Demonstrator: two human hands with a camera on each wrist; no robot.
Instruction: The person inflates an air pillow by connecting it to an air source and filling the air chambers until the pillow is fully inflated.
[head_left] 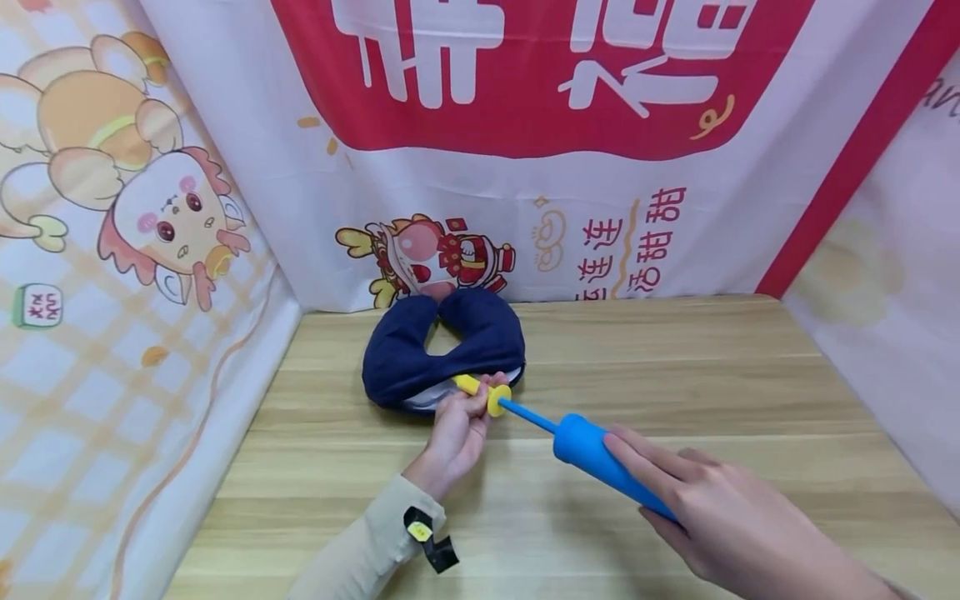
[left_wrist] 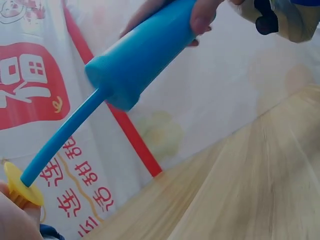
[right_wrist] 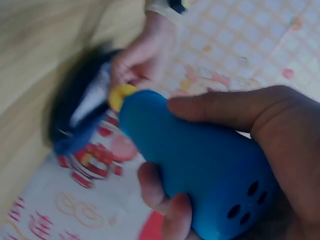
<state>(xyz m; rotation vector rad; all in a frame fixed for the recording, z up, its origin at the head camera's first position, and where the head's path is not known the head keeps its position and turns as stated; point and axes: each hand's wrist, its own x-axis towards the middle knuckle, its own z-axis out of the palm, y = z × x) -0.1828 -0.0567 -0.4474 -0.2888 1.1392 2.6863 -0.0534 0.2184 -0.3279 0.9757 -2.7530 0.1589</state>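
A navy U-shaped neck pillow (head_left: pixel 405 350) lies at the back of the table, its near edge parted over a whitish inside. At that opening my left hand (head_left: pixel 457 429) pinches the yellow nozzle end (head_left: pixel 467 384) of a blue hand air pump (head_left: pixel 611 458). The nozzle's tip reaches the pillow's opening, and the yellow flange (left_wrist: pixel 22 185) sits just past my fingers. A thin blue rod (left_wrist: pixel 65 135) runs from the flange into the thick barrel. My right hand (head_left: pixel 720 508) grips that barrel, thumb along one side and fingers round the other; small holes show in its end in the right wrist view.
The wood-grain table (head_left: pixel 675 367) meets a white and red printed cloth (head_left: pixel 525 200) behind the pillow. Printed cloth also hangs at the left (head_left: pixel 112 333) and the right side (head_left: pixel 885 283). A black strap (head_left: pixel 429 537) is on my left sleeve.
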